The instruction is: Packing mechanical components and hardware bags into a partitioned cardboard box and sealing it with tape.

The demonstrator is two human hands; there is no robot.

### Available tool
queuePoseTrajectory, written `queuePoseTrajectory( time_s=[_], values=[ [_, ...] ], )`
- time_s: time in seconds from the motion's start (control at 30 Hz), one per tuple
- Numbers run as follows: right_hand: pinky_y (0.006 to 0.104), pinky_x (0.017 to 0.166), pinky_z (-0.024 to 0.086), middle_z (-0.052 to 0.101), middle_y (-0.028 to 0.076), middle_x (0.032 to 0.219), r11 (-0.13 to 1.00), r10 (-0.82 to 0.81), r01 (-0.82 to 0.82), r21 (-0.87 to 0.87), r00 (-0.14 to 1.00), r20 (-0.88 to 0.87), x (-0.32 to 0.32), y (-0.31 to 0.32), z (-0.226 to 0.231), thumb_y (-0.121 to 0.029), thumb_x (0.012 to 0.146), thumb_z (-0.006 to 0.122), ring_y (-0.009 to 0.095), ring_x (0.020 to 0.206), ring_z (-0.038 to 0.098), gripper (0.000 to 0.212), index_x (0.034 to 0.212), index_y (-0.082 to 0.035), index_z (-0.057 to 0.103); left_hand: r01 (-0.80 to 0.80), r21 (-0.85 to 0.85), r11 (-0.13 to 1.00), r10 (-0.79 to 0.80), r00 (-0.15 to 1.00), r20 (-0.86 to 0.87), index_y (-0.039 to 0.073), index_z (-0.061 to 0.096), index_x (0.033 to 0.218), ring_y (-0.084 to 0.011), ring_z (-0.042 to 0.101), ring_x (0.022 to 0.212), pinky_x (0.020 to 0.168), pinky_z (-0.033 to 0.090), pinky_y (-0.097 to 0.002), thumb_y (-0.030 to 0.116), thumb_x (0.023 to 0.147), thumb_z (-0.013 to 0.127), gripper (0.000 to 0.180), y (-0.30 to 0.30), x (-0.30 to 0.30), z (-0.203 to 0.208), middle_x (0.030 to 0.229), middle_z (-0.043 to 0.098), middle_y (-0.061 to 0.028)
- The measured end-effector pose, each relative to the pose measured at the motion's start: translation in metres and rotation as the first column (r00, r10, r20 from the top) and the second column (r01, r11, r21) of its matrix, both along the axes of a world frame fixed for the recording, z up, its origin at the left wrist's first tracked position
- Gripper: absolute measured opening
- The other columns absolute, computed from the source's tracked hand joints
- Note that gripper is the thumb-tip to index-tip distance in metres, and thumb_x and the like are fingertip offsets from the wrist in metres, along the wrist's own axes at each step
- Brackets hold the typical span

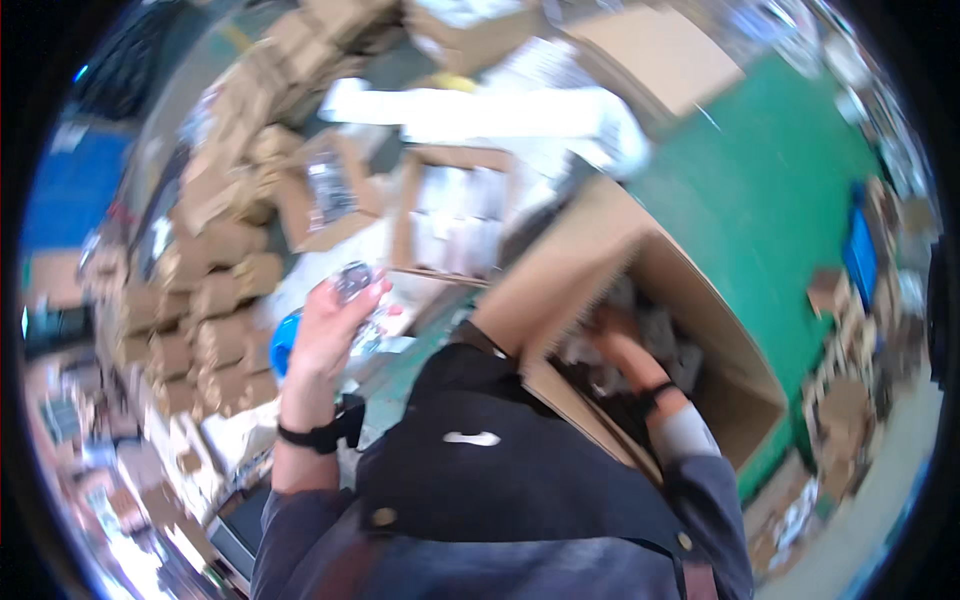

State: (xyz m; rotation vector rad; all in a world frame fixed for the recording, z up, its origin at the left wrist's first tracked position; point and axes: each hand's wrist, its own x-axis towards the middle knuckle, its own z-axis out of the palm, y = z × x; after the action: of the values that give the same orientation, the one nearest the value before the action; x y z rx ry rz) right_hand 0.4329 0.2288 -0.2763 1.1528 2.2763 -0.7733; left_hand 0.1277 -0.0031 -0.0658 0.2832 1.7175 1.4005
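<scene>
A small clear object [353,282] is held in the partly curled left hand [325,325]; it is judged light, stiff and perhaps slippery, best gripped by its sides. Inside the carton [575,265], the right hand's [612,335] grip cannot be told.

A small white mark [472,438] shows on a black apron [450,495], but no words or numbers can be read there, on the large cardboard box [575,255] or on brown packages [222,345] at left.
</scene>
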Motion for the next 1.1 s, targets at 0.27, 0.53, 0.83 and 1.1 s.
queuePoseTrajectory(
  time_s=[0.27, 0.53, 0.83, 1.1],
  values=[
    [0.0339, 0.071, 0.052, 0.067, 0.019, 0.09, 0.986, -0.072, 0.006, -0.166, 0.915, -0.397, 0.001, 0.017, 0.132, -0.02, 0.079, 0.071, 0.025, 0.079, 0.067, 0.039, 0.11, 0.002, 0.062, -0.38, 0.145, 0.913, 0.407, 0.843, -0.352, -0.001, 0.062, 0.105, -0.0129, 0.062, 0.075, 0.068, 0.051, -0.03, 0.007, 0.079, 0.076, 0.031, -0.002, -0.212, -0.088, 0.088, 0.067, -0.0043],
    [0.0264, 0.071, 0.05, 0.065, 0.01, 0.099, 0.92, -0.391, 0.353, -0.17, 0.798, -0.458, 0.066, 0.001, 0.28, -0.003, 0.084, 0.066, 0.013, 0.081, 0.062, 0.034, 0.117, 0.002, 0.057, 0.265, -0.023, 0.964, -0.092, 0.253, -0.963, 0.002, 0.057, 0.113, -0.0368, 0.054, 0.107, 0.094, 0.044, -0.0425, 0.022, 0.079, 0.069, 0.041, 0.209, -0.128, -0.067, 0.112, 0.057, -0.0194],
    [0.0283, 0.086, 0.048, 0.063, 0.009, 0.11, 0.723, -0.661, 0.6, -0.342, 0.457, -0.595, 0.094, -0.108, 0.332, -0.003, 0.091, 0.061, 0.016, 0.098, 0.059, 0.032, 0.122, 0.001, 0.056, 0.564, -0.346, 0.75, -0.239, -0.257, -0.937, 0.01, 0.038, 0.139, -0.0245, 0.027, 0.141, 0.108, 0.033, -0.041, 0.031, 0.068, 0.078, 0.084, 0.46, 0.021, -0.121, 0.148, 0.034, -0.0099],
    [0.0289, 0.087, 0.049, 0.061, 0.013, 0.117, 0.593, -0.709, 0.775, -0.216, 0.377, -0.596, 0.159, -0.134, 0.318, 0.001, 0.09, 0.058, 0.019, 0.105, 0.059, 0.036, 0.126, 0.002, 0.053, 0.473, -0.393, 0.789, -0.154, -0.467, -0.871, 0.01, 0.061, 0.105, -0.0216, 0.059, 0.098, 0.087, 0.043, -0.0442, 0.013, 0.082, 0.053, 0.024, 0.483, 0.05, -0.131, 0.098, 0.063, -0.0035]
  ],
)
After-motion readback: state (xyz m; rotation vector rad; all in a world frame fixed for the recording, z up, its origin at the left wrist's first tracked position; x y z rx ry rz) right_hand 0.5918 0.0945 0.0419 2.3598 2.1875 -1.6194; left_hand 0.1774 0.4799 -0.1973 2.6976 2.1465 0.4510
